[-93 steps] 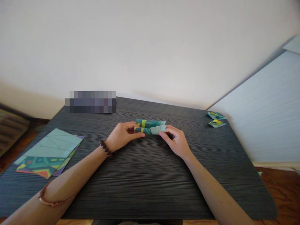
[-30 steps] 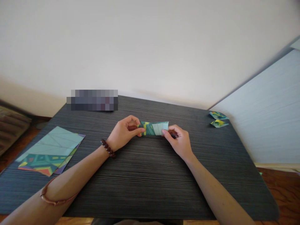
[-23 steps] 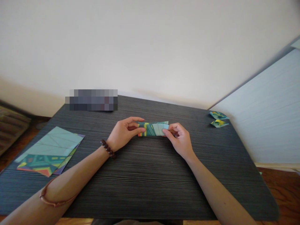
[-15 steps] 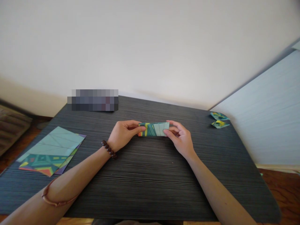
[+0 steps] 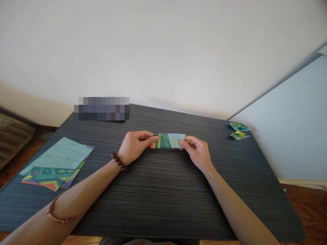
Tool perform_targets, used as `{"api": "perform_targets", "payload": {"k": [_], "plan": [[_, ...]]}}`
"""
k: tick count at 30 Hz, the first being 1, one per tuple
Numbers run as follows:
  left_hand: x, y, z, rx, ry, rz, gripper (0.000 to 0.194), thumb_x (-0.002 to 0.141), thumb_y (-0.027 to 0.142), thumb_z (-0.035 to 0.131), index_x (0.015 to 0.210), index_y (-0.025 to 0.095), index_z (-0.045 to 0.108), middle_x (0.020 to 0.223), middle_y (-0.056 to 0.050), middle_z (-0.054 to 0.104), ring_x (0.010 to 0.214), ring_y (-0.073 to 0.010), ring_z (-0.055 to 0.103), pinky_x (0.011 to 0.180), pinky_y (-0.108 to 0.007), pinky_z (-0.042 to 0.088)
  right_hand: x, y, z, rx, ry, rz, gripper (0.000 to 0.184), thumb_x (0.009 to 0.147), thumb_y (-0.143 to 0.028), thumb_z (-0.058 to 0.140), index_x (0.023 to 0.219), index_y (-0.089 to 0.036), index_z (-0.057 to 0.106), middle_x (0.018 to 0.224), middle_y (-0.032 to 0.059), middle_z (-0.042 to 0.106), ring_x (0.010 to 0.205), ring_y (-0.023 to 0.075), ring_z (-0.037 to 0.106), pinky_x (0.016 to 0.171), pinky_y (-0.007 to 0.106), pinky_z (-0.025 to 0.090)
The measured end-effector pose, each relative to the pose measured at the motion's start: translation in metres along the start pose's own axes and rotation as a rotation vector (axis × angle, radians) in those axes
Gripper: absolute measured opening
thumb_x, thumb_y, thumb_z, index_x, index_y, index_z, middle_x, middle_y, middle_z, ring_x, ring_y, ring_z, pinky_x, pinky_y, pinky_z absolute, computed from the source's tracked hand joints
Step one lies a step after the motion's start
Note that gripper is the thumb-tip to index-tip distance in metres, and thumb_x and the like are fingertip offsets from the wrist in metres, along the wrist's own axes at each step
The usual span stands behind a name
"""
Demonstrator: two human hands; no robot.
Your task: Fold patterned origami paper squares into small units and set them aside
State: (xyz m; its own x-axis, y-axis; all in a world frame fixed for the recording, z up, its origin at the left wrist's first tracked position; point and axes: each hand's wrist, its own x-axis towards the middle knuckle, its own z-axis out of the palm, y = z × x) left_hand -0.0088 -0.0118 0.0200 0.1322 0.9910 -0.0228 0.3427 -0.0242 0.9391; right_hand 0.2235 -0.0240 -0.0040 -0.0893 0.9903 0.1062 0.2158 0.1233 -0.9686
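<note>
1. Since the earliest frame, the flap that stood apart behind the folded strip of green, yellow and pale-blue printed paper [image 5: 168, 141] has closed up, leaving one flat face in view; the right index finger, along its top edge half a second ago, now sits lower.
2. The left hand [image 5: 138, 143] pinches the strip's left end, thumb in front, fingers behind, with hardly any gap.
3. The right hand [image 5: 198, 151] pinches the other end likewise.
4. The strip is upright above the middle of the dark-grey, wood-grained tabletop [image 5: 158, 200]; whether its lower edge touches cannot be told.
5. To the left lie overlapping flat sheets of patterned paper [image 5: 60, 153], pale blue uppermost, purple edges beneath.
6. At the far right corner sit two small, pointed folded-paper pieces [image 5: 240, 135], close together.
7. Far left, a dark-grey oblong object [image 5: 102, 110] is pixelated, so any label is unreadable.
</note>
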Motion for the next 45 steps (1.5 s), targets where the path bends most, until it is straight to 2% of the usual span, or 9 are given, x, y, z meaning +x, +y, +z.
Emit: {"api": "perform_targets", "payload": {"k": [18,27,32,35,40,45], "plan": [[-0.001,-0.001,-0.001,-0.023,-0.015,0.014,0.029,0.076,0.044,0.063,0.074,0.015,0.068,0.066,-0.001,0.068,0.062,-0.0128,0.060,0.059,-0.021,0.047,0.000,-0.003,0.001,-0.025,-0.002,0.015,0.022,0.078,-0.039,0.063,0.087,-0.019,0.067,0.076,0.0015,0.071,0.066,0.0163,0.067,0.066,0.030,0.055],[0.000,-0.002,0.000,-0.056,-0.027,0.023,0.024,0.076,0.040,0.065,0.079,0.017,0.070,0.076,-0.001,0.070,0.071,-0.0137,0.063,0.065,-0.021,0.049,0.001,-0.002,0.000,-0.044,-0.014,0.017,0.021,0.078,-0.039,0.063,0.084,-0.020,0.066,0.071,0.0005,0.069,0.064,0.0153,0.065,0.063,0.028,0.052],[-0.004,0.001,0.003,-0.018,-0.029,0.045,0.026,0.076,0.040,0.064,0.080,0.015,0.070,0.074,-0.002,0.069,0.068,-0.0139,0.061,0.064,-0.022,0.048,0.000,-0.002,0.001,0.022,-0.101,0.022,0.021,0.077,-0.035,0.064,0.090,-0.020,0.062,0.078,0.0013,0.069,0.071,0.0156,0.064,0.065,0.027,0.050],[-0.008,0.002,0.007,0.023,-0.077,0.072,0.028,0.077,0.042,0.062,0.079,0.015,0.070,0.068,-0.001,0.067,0.065,-0.0138,0.060,0.061,-0.022,0.047,-0.001,-0.006,0.002,0.010,-0.126,0.016,0.024,0.076,-0.034,0.064,0.096,-0.021,0.061,0.087,0.0027,0.070,0.078,0.0168,0.065,0.068,0.029,0.050],[-0.012,0.005,0.011,0.052,-0.210,0.094,0.028,0.079,0.042,0.060,0.077,0.016,0.071,0.064,0.000,0.065,0.060,-0.0124,0.058,0.056,-0.021,0.044,0.000,-0.023,0.000,-0.081,-0.215,-0.028,0.018,0.080,-0.034,0.060,0.089,-0.020,0.065,0.089,0.0039,0.071,0.081,0.0172,0.065,0.075,0.031,0.049],[-0.013,0.008,0.010,0.055,-0.414,0.043,0.029,0.077,0.043,0.059,0.077,0.016,0.071,0.064,-0.001,0.066,0.058,-0.0124,0.056,0.053,-0.020,0.042,0.000,-0.047,-0.012,-0.319,-0.435,-0.104,0.016,0.080,-0.033,0.060,0.086,-0.022,0.070,0.083,0.0007,0.071,0.078,0.0161,0.064,0.075,0.029,0.047]]}}
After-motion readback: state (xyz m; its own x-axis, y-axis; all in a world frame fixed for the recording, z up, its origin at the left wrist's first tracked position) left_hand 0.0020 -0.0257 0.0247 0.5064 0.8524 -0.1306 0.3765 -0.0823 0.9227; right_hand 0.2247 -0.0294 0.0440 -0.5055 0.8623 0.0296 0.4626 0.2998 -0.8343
